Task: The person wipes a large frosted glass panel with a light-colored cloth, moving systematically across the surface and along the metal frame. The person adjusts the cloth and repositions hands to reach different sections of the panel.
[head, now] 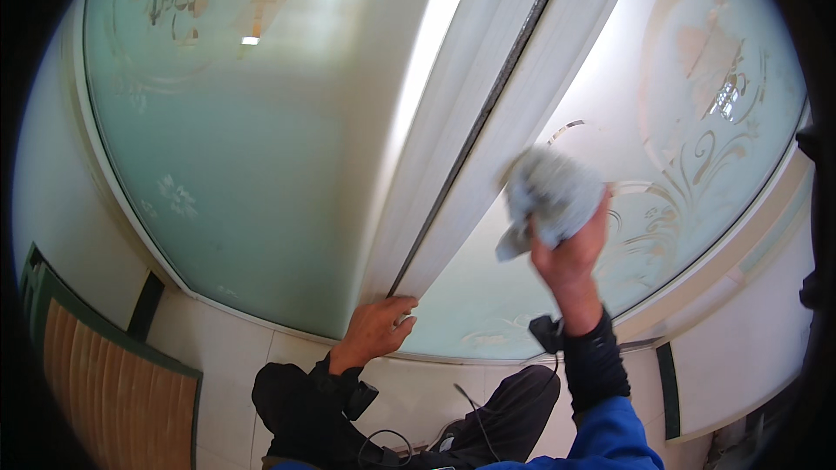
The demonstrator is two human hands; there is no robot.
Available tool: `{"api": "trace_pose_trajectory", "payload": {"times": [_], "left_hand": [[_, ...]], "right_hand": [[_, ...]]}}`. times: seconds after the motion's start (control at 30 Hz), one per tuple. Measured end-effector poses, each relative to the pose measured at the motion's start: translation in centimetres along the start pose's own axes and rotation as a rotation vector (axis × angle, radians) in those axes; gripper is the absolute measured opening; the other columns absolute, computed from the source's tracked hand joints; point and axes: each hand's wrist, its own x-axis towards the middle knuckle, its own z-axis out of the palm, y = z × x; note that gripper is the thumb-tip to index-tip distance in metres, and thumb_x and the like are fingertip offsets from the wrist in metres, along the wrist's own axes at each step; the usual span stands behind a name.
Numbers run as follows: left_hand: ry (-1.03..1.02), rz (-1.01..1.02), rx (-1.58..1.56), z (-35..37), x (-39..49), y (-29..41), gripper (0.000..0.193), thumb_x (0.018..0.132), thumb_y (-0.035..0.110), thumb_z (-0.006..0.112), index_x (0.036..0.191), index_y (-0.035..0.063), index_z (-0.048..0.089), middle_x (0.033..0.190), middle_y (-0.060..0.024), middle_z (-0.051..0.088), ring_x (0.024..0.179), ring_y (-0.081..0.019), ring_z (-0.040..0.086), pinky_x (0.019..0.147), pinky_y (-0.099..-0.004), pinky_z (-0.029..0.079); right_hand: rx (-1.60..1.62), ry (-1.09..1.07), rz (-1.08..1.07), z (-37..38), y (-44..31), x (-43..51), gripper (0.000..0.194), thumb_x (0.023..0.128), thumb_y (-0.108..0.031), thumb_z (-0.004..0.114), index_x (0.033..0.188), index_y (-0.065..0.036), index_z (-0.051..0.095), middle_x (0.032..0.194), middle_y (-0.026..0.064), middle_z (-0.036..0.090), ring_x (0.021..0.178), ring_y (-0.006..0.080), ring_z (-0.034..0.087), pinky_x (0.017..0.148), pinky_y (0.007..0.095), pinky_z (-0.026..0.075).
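My right hand (575, 248) grips a bunched grey-blue cloth (552, 196) over the right frosted glass door panel (483, 294), close to its light frame. The cloth is slightly blurred, and whether it touches the glass cannot be told. Low on the door, my left hand (379, 329) rests at the bottom of the pale door frame (450, 111), where a dark brush-like strip (486, 104) runs between the two panels. No object shows in it. The left frosted glass panel (261, 163) has etched flowers; scrollwork decorates the right one.
A wooden slatted piece with a green frame (117, 385) stands at lower left. Pale floor tiles (228, 352) lie below the doors. A thin black cable (477, 411) hangs by my bent knees. White wall sections flank the doorway.
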Motion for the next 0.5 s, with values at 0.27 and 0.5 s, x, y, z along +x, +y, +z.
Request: {"api": "trace_pose_trajectory", "payload": {"times": [0.27,0.5], "left_hand": [[-0.003,0.017,0.051,0.1,0.1,-0.2,0.029,0.092,0.015,0.076,0.120,0.0087,0.072,0.109,-0.0109,0.078,0.076,-0.0303,0.073,0.068,-0.0405,0.058],[0.012,0.021,0.060,0.2,0.0,-0.2,0.029,0.092,0.016,0.076,0.119,0.0089,0.071,0.107,-0.0111,0.078,0.077,-0.0307,0.073,0.069,-0.0416,0.057]], "right_hand": [[-0.017,0.131,-0.065,0.0,0.8,4.1,0.045,0.075,0.006,0.078,0.119,0.000,0.070,0.126,0.0232,0.068,0.111,0.0453,0.064,0.095,0.0483,0.055],[-0.075,0.107,-0.149,-1.5,1.8,5.8,0.043,0.077,0.006,0.074,0.120,-0.001,0.070,0.125,0.0220,0.069,0.107,0.0421,0.067,0.093,0.0464,0.057]]}}
